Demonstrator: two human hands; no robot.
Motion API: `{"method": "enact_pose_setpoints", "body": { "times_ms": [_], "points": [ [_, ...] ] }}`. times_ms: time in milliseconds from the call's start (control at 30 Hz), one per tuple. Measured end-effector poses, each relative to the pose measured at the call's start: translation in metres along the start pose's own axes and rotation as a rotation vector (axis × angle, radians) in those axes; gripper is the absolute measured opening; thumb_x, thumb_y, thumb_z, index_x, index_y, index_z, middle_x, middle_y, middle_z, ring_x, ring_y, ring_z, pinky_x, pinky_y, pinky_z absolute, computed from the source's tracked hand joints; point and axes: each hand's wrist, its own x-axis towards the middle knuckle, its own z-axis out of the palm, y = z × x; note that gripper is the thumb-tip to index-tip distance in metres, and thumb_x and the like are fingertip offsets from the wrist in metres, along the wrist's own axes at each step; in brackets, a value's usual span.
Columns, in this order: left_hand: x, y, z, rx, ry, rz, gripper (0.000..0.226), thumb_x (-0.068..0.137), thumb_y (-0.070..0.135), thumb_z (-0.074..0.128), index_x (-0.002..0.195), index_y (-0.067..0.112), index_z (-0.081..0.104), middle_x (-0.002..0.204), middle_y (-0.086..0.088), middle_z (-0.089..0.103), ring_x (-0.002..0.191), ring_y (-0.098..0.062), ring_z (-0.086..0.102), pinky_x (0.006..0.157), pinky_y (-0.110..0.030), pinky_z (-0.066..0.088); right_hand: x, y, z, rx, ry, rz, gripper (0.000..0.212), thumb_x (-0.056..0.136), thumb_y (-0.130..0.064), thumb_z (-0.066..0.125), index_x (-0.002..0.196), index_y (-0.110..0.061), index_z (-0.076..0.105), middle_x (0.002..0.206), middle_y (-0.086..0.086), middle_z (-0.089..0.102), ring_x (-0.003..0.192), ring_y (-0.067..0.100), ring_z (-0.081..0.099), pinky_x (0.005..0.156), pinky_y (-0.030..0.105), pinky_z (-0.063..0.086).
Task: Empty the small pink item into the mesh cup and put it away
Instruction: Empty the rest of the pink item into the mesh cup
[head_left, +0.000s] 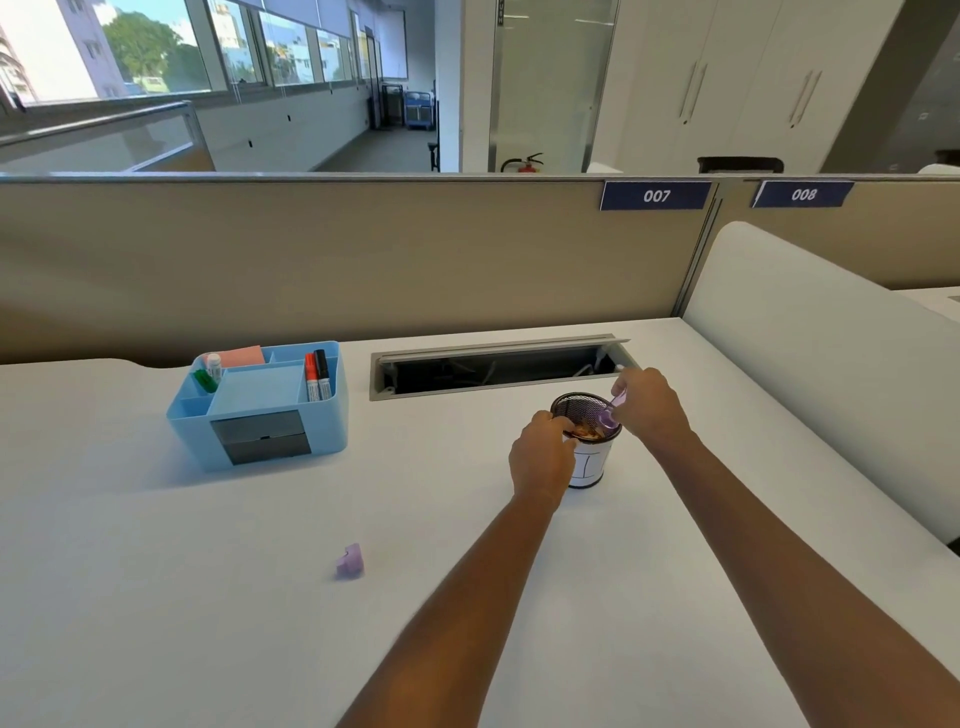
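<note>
The task looks to be in its middle step, the emptying. The right hand (649, 405) holds a small pinkish-purple see-through piece (608, 417) pinched in its fingers and tipped over the far right rim of the mesh cup (586, 441), touching or just above that rim. This piece seems to be the body of the small pink item, most likely a pencil sharpener's shavings box, though it is too small to tell for sure. The left hand (540, 454) is closed around the near left side of the cup at its rim and steadies it on the white worktop (208, 597).

Inside the cup, low against the near wall, lie some orange-brown bits (584, 430) that look like shavings, so I judge that at least part of the contents is already in. Whether the pink piece is fully empty cannot be seen.

A second small purple-pink part (349, 561) lies alone on the worktop, well apart to the near left of the cup. It may be the other half of the item; if so, the two halves are not yet joined.

What is left, as I judge it: finish tipping, refit the parts, and put the item away. The blue desk organiser (260, 408) at the far left, with markers (318, 376) standing in it and a closed grey drawer (262, 436), is a likely place, but the task does not name one.
</note>
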Motion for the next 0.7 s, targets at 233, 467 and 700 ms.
{"method": "enact_pose_setpoints", "body": {
  "times_ms": [233, 467, 700],
  "points": [
    [-0.003, -0.002, -0.001, -0.148, 0.039, -0.02, 0.028, 0.091, 0.019, 0.054, 0.116, 0.009, 0.055, 0.127, -0.011, 0.056, 0.113, -0.025, 0.055, 0.095, -0.032, 0.045, -0.005, 0.007, 0.003, 0.422, 0.045, 0.067, 0.035, 0.075, -0.007, 0.071, 0.107, 0.002, 0.061, 0.115, 0.023, 0.062, 0.104, 0.034, 0.058, 0.066, 0.022, 0.045],
    [-0.01, -0.006, -0.015, -0.559, 0.104, -0.144, 0.034, 0.097, 0.026, 0.039, 0.116, 0.003, 0.056, 0.118, -0.016, 0.062, 0.103, -0.024, 0.057, 0.085, -0.016, 0.046, -0.032, -0.009, 0.024, 1.199, -0.301, 0.274, 0.026, 0.083, -0.01, 0.064, 0.107, -0.002, 0.057, 0.103, 0.014, 0.064, 0.08, 0.019, 0.062, 0.071, 0.023, 0.054],
    [-0.033, -0.047, -0.042, -0.78, 0.082, -0.236, 0.026, 0.094, 0.022, 0.048, 0.111, 0.005, 0.058, 0.113, -0.016, 0.064, 0.087, -0.014, 0.061, 0.073, -0.016, 0.051, -0.065, -0.029, 0.077, 1.444, -0.504, 0.379, 0.012, 0.086, -0.015, 0.061, 0.094, -0.006, 0.063, 0.088, 0.009, 0.067, 0.079, 0.018, 0.067, 0.058, 0.018, 0.059]
  ]
}}
